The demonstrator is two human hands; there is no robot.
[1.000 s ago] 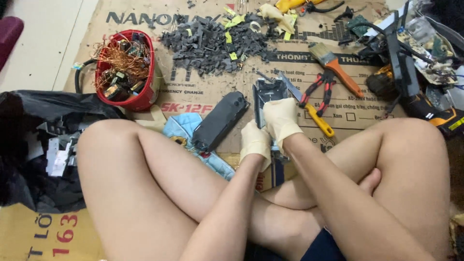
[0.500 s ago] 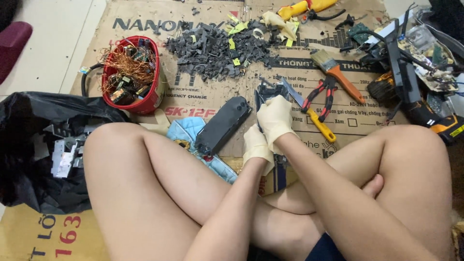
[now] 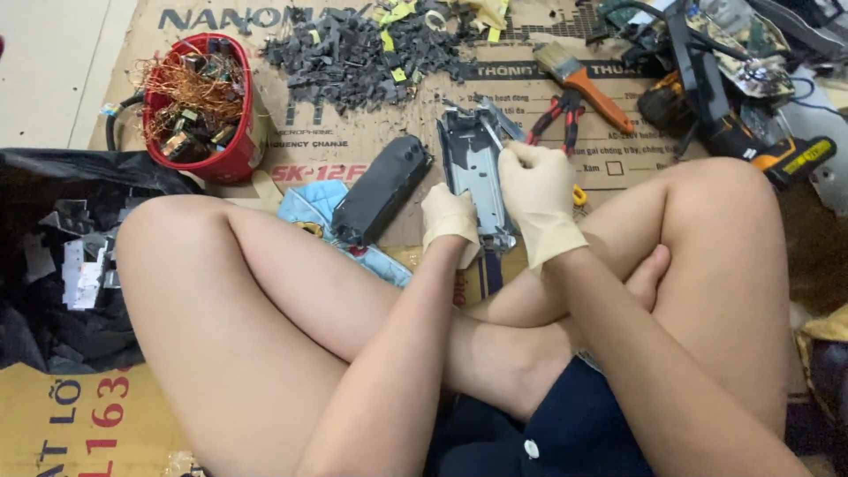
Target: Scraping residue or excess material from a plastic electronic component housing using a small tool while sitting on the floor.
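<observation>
A sheet of cardboard (image 3: 371,155) covers the floor, with a black bag (image 3: 53,265) at the left. Farther off lie a heap of dark plastic scraps (image 3: 353,53) and a red bowl (image 3: 231,159) of copper wire. A black cover (image 3: 380,188) lies left of the metal casing (image 3: 473,168) at the centre. The gloved left hand (image 3: 450,219) grips the casing's near end, fingers closed on it. The gloved right hand (image 3: 539,190) pinches its right edge. Red pliers (image 3: 555,115) lie just beyond.

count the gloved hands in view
2: the left hand grips the lower part of the open grey casing, and the right hand holds its right edge higher up. None seems hidden.
</observation>
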